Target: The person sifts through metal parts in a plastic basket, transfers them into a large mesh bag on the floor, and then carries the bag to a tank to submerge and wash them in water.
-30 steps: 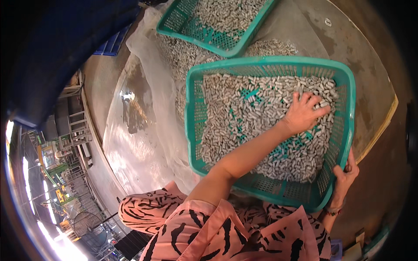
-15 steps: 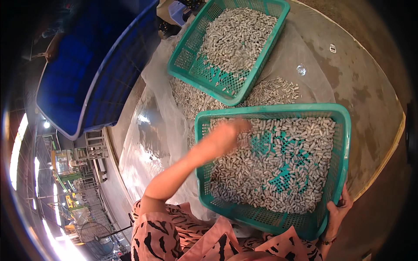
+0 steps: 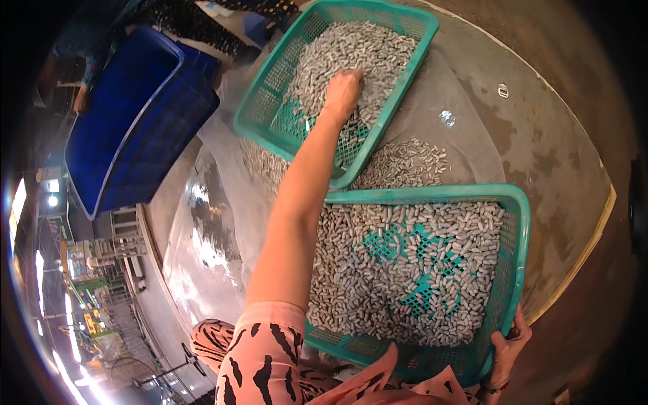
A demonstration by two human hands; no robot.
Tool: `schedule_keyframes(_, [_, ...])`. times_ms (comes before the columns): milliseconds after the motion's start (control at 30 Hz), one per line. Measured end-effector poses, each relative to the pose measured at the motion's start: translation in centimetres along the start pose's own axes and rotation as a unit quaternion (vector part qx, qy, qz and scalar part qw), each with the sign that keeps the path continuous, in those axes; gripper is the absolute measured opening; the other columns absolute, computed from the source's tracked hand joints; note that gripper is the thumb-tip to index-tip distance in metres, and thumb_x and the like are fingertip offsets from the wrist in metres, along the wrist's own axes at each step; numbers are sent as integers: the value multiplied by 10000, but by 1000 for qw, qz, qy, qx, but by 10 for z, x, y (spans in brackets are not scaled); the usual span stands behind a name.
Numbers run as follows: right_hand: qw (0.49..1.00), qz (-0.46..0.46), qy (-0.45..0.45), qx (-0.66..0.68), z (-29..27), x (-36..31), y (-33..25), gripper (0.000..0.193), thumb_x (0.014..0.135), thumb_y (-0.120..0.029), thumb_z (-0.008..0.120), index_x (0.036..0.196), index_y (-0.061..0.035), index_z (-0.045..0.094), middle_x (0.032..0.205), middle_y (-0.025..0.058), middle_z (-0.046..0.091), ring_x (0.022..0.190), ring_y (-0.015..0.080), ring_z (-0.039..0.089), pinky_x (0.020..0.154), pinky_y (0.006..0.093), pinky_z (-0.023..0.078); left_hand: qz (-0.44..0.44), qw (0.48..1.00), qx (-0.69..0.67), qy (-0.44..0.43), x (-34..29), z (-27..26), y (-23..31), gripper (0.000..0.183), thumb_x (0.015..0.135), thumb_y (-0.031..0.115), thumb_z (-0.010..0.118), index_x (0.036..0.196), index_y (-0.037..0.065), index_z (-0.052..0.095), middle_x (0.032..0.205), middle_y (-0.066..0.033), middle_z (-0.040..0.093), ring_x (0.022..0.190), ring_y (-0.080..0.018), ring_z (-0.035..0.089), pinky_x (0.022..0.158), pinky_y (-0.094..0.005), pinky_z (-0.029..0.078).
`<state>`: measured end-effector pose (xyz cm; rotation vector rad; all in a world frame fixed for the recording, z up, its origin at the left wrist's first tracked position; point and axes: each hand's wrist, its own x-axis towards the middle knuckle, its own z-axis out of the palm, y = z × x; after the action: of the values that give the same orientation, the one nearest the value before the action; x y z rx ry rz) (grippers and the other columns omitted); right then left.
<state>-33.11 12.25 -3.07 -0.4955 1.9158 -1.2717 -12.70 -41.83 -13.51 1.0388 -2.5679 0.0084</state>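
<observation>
My left arm stretches forward over the near green plastic basket (image 3: 518, 256) into the far green basket (image 3: 251, 115). There my left hand (image 3: 345, 91) is closed, its knuckles up, against the heap of small grey cylindrical pieces (image 3: 378, 50); what its fingers hold is hidden. Similar grey pieces (image 3: 364, 307) cover much of the near basket's bottom, with bare green mesh showing at the middle. My right hand (image 3: 509, 344) grips the near basket's rim at its lower right corner, thumb on the inner side.
Loose pieces (image 3: 412, 162) lie on a clear plastic sheet (image 3: 466, 111) between the baskets. A large blue tub (image 3: 145, 128) stands tilted at the left, another person's hand (image 3: 82, 100) beside it. A small white buckle-like piece (image 3: 503, 90) lies on the floor at the right.
My left hand has moved from the near basket up into the far one. My right hand keeps its grip on the rim. The blue tub has shifted, and more of the other person shows.
</observation>
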Motion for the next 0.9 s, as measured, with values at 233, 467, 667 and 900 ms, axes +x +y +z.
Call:
schedule_keyframes(233, [998, -16, 9, -62, 5, -5, -6, 546, 636, -22, 532, 1172, 82, 524, 871, 15, 539, 731, 80, 472, 696, 187, 381, -69, 978, -11, 197, -71, -149, 15, 183, 764, 160, 609, 827, -2, 554, 761, -217, 596, 712, -369, 587, 629, -428, 450])
schedule_keyframes(467, [992, -107, -18, -68, -25, -2, 13, 567, 703, -44, 515, 1253, 83, 464, 956, 67, 565, 752, 127, 505, 656, 218, 406, -489, 827, 113, 254, -410, -254, -74, 315, 765, 273, 600, 881, -18, 619, 847, -200, 641, 787, -313, 626, 730, -408, 473])
schedule_keyframes(667, [997, -51, 15, -64, -4, 2, -17, 594, 694, -6, 488, 1277, 92, 433, 1080, 84, 533, 885, 161, 516, 764, 242, 418, -750, 661, 0, 29, -664, -180, -60, 286, 699, 268, 679, 713, -17, 666, 615, -175, 624, 658, -319, 619, 660, -443, 472])
schedule_keyframes(900, [992, -98, -36, -67, -7, 3, -17, 588, 684, 1, 521, 1253, 123, 442, 1037, 92, 580, 829, 115, 543, 753, 201, 418, -480, 790, 218, 312, -536, -199, -31, 296, 770, 6, 597, 1062, 11, 555, 1020, -129, 564, 964, -280, 509, 835, -385, 395])
